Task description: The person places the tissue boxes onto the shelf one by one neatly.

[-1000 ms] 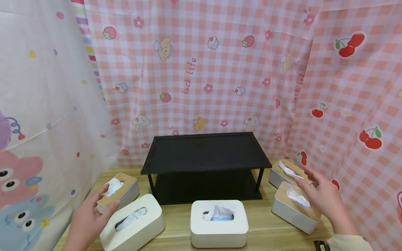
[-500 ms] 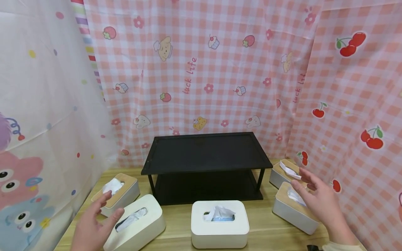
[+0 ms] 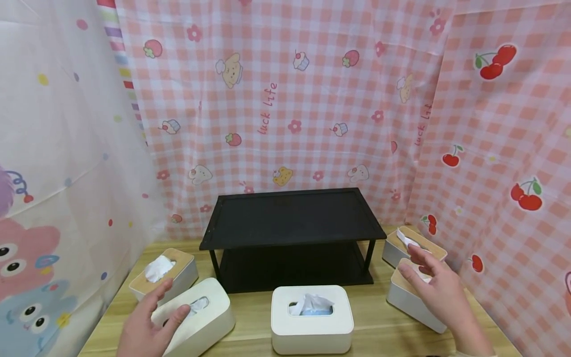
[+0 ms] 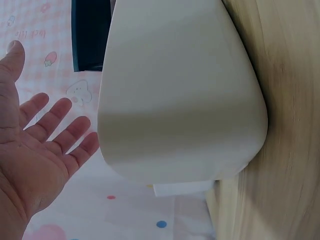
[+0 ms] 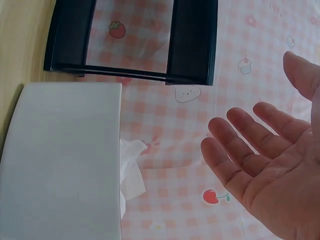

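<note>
My left hand (image 3: 149,325) hovers over a white tissue box (image 3: 207,322) at the front left, fingers relaxed and holding nothing. In the left wrist view the palm faces the side of that white box (image 4: 180,95). My right hand (image 3: 439,292) is above a tissue box with a wood-coloured lid (image 3: 410,302) at the right, its fingers loosely spread and holding nothing. It partly hides that box's tissue. The right wrist view shows the same hand (image 5: 270,170) apart from the white box side (image 5: 60,160). Another white tissue box (image 3: 312,339) stands at the front middle.
A black two-tier rack (image 3: 290,218) stands at the back middle of the wooden table (image 3: 250,342). Wood-lidded tissue boxes stand at the left (image 3: 180,285) and back right (image 3: 430,240). Patterned curtains (image 3: 290,99) enclose the back and sides.
The left hand has moved right and slightly down, from beside the left wood-lidded box to over the white box. The right hand has shifted left and down. The boxes stay where they were.
</note>
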Tool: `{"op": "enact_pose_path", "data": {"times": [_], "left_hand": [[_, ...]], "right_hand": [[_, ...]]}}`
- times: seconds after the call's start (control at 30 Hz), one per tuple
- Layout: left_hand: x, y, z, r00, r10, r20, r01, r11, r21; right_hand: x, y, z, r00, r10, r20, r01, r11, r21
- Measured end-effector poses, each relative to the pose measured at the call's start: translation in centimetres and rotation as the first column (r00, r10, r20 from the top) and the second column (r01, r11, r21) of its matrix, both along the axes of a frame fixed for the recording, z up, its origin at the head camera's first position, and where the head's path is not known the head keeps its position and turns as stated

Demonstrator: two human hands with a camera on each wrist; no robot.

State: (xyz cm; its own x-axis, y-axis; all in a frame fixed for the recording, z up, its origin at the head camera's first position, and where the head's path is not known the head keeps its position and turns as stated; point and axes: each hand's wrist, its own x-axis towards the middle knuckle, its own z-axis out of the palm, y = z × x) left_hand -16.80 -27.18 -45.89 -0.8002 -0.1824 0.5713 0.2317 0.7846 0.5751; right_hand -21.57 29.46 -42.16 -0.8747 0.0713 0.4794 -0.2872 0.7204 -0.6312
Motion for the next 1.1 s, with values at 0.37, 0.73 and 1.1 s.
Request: {"op": "enact_pose_path", "data": {"times": [0.37,0.73,1.1], "left_hand": [[0.3,0.9,0.2,0.992,-0.004,0.123,0.005,1.000,-0.006],[0.7,2.2,0.7,0.970,-0.038,0.240,0.038,0.999,0.005],[1.0,3.9,0.0,0.988,-0.048,0.149,0.054,0.998,-0.034]], "right_hand": [[0.3,-1.5,-0.2,0.998,0.061,0.014,-0.060,0.998,-0.032],[0.6,-3.2,-0.5,0.994,0.106,0.025,-0.104,0.992,-0.072],[0.7,-4.4,-1.2,0.981,0.151,0.120,-0.137,0.984,-0.117]]}}
